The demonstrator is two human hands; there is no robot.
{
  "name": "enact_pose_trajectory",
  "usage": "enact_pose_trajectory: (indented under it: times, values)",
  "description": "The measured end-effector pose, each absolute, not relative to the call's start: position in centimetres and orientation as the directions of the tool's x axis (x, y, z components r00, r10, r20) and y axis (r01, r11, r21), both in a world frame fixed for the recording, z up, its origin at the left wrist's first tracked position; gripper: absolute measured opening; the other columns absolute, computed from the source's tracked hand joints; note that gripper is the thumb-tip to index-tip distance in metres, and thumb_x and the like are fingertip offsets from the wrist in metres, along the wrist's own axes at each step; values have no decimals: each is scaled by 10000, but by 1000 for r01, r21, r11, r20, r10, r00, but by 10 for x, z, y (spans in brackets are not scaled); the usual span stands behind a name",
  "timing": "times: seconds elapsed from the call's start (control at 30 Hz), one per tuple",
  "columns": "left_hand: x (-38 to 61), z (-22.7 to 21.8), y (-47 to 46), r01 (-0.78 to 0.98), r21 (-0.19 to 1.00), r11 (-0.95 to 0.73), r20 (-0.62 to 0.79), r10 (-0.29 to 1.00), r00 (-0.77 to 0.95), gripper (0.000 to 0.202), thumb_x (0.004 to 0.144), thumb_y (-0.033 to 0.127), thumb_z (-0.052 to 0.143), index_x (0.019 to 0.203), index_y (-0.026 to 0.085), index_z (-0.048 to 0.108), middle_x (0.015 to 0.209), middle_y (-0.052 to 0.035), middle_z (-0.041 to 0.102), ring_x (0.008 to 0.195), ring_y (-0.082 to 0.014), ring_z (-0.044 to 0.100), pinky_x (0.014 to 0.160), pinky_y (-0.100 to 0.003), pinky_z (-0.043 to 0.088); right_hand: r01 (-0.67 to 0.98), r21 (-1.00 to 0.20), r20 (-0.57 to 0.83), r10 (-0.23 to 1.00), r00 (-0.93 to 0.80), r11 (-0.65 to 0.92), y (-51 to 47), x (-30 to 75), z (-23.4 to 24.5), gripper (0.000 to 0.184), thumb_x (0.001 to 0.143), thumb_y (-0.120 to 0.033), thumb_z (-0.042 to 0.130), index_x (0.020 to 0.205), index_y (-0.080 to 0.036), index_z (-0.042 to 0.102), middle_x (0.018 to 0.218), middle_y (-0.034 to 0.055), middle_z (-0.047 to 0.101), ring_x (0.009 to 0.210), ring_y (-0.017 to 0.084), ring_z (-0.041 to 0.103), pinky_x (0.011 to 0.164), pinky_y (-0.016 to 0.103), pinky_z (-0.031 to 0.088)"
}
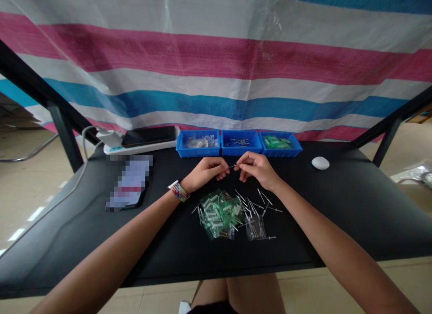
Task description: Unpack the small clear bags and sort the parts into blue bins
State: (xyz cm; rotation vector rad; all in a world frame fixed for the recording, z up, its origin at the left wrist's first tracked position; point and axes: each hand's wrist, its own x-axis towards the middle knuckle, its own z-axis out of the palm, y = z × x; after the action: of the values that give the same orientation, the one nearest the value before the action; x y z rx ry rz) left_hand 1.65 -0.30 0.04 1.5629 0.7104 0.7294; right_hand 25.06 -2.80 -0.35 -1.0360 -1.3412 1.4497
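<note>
Between my two hands, just in front of the blue bins, is a thin metal blind rivet [233, 166]. My left hand [212, 168] is closed, its fingertips pinching the rivet's left end. My right hand [256, 168] pinches the other end between thumb and fingers. Below them on the black table lies a pile of small green and clear plastic packets [219, 213]. Loose silver rivets [248, 206] are scattered to its right, some across a clear packet [255, 227].
Three blue bins stand at the back: clear packets in the left bin [198, 153], loose rivets in the middle bin [241, 150], green packets in the right bin [282, 153]. A power strip [145, 148] bears a dark phone [148, 136]. Another phone [131, 183] lies left; a white mouse [320, 163] right.
</note>
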Motion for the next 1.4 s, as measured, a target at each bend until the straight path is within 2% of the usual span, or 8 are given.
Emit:
enact_pose_trajectory:
  times: [0.17, 0.37, 0.63, 0.83, 0.97, 1.07, 1.23, 1.4]
  values:
    - [18, 0, -3, 26, 991, -133, 99, 837, 538, 229, 893, 360, 746, 870, 135, 704, 718, -12, 652, 608, -113, 613, 593, -227, 505, -97, -992, -58, 964, -259, -86, -28, 250, -1, 314, 811, -427, 818, 958, -184, 686, 841, 30, 766, 562, 150, 712, 494, 256, 589]
    - [19, -3, -2, 22, 987, -161, 127, 847, 515, 248, 850, 346, 810, 860, 134, 681, 709, 3, 635, 587, -99, 600, 566, -213, 502, -78, -992, -72, 967, -244, -94, -28, 249, 0, 374, 835, -524, 798, 824, -172, 669, 681, 6, 698, 528, 143, 681, 477, 241, 580]
    - [20, -8, 0, 17, 979, -204, 168, 848, 503, 229, 881, 326, 798, 858, 141, 665, 687, 11, 622, 578, -90, 588, 548, -200, 481, -43, -994, -81, 960, -269, -96, -28, 248, 1, 304, 800, -441, 810, 798, -176, 661, 652, -8, 680, 503, 149, 679, 461, 246, 579]
    - [20, -5, -1, 30, 985, -169, 131, 854, 503, 235, 907, 366, 757, 928, 155, 657, 729, 19, 620, 585, -98, 609, 558, -210, 515, -42, -999, 17, 980, -199, 9, -29, 245, -5, 294, 782, -425, 836, 792, -180, 674, 651, -13, 681, 507, 144, 670, 460, 257, 599]
    - [19, -3, -2, 37, 992, -117, 83, 863, 499, 258, 953, 406, 674, 914, 152, 662, 739, 0, 638, 611, -113, 625, 576, -221, 528, -42, -995, 99, 983, -156, 93, -30, 242, -9, 322, 761, -437, 875, 801, -178, 687, 675, -9, 691, 508, 139, 667, 458, 261, 606]
    - [19, -4, -2, 29, 994, -109, 80, 863, 499, 269, 947, 414, 687, 889, 154, 654, 747, -3, 641, 617, -115, 623, 583, -225, 528, -49, -993, 116, 983, -142, 110, -30, 241, -10, 328, 757, -437, 880, 816, -176, 690, 680, -10, 688, 499, 138, 666, 445, 255, 598]
    - [17, -4, -1, 23, 990, -137, 108, 863, 494, 246, 922, 381, 719, 870, 150, 653, 716, 7, 633, 600, -110, 612, 578, -221, 514, -47, -997, 66, 979, -194, 58, -28, 242, -8, 349, 736, -427, 902, 842, -180, 679, 717, -24, 678, 504, 131, 671, 450, 251, 598]
    - [17, -3, -1, 24, 990, -141, 112, 865, 489, 219, 896, 343, 739, 851, 147, 652, 692, 12, 637, 583, -102, 602, 574, -215, 495, -44, -999, -18, 972, -234, -29, -27, 244, -5, 391, 786, -510, 854, 835, -183, 646, 691, -21, 679, 501, 141, 673, 456, 267, 605]
